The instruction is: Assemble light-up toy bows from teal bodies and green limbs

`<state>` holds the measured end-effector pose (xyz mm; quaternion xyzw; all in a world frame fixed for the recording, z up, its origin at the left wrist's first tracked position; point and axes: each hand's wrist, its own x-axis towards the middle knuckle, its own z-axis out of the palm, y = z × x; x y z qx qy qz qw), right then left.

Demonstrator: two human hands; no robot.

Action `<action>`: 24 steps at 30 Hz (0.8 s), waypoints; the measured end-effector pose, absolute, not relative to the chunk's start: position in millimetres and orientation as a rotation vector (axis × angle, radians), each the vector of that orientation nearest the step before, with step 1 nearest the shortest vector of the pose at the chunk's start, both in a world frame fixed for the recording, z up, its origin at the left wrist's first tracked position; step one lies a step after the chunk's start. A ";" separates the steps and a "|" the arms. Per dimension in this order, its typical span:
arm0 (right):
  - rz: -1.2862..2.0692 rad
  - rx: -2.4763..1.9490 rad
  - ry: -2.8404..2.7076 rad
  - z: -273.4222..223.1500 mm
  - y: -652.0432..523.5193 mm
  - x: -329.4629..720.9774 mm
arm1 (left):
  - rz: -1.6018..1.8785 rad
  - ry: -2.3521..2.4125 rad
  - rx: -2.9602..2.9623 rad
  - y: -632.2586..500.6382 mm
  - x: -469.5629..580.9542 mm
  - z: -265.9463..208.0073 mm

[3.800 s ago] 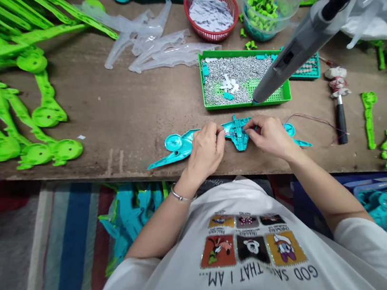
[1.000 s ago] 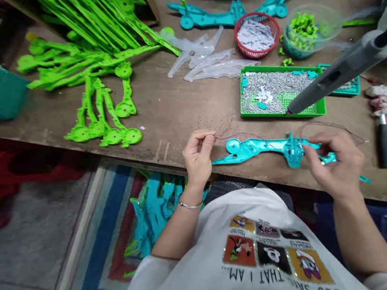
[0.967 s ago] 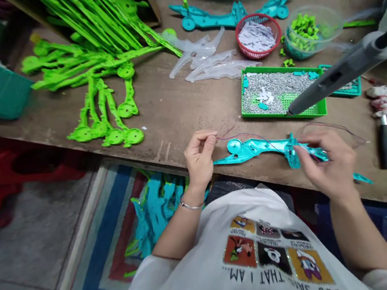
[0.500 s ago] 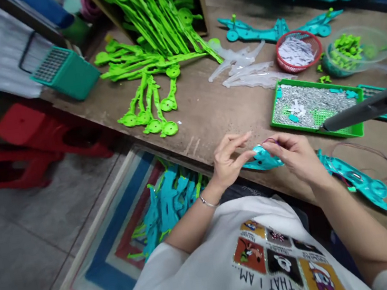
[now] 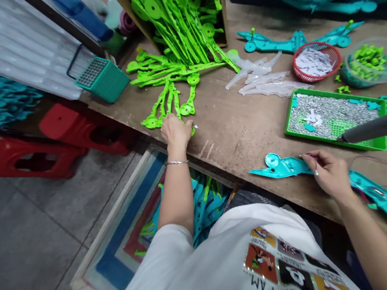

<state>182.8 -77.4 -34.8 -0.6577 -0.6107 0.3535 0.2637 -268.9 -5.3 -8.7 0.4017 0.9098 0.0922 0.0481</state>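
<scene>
My left hand point(image 5: 176, 132) reaches over the ends of the lime-green plastic arms point(image 5: 153, 121) at the table's left front. Its thumb is spread from the fingers, and the fingertips lie over the green pieces, partly hidden. My right hand point(image 5: 329, 173) is closed in a pinch on a thin purple wire point(image 5: 311, 156), with a small white tip showing below the fingers. Beneath that hand a long teal plastic part point(image 5: 283, 167) lies along the table's front edge, its middle covered by the hand. Its right portion point(image 5: 380, 195) carries a round boss and wires.
Behind stand a green tray of screws point(image 5: 384, 142), a red basket of white pieces point(image 5: 297, 72) and a bowl of green clips point(image 5: 370, 69). A dark grey tapered bar point(image 5: 385, 123) juts in from the right. Translucent pieces point(image 5: 267, 84) lie mid-table. A box point(image 5: 129, 10) holds green arms.
My left hand has left the teal part and moved left to the green arms. My right hand has stayed near the teal part, which now lies lower on the table. The view has shifted.
</scene>
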 end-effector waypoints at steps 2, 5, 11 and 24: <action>0.947 -1.783 -1.623 -36.4 -78.2 182.1 | 0.270 2.749 1.139 6.1 -276.8 -7.5; 0.943 -1.768 -1.639 -35.8 -78.5 180.9 | 0.398 2.732 1.036 20.1 -290.2 -5.9; 0.932 -1.705 -1.671 -32.8 -78.7 177.1 | 0.744 2.727 1.049 12.3 -285.1 16.0; 0.890 -1.697 -1.708 -31.0 -79.5 173.8 | 0.925 1.323 0.969 -30.8 -84.0 -21.2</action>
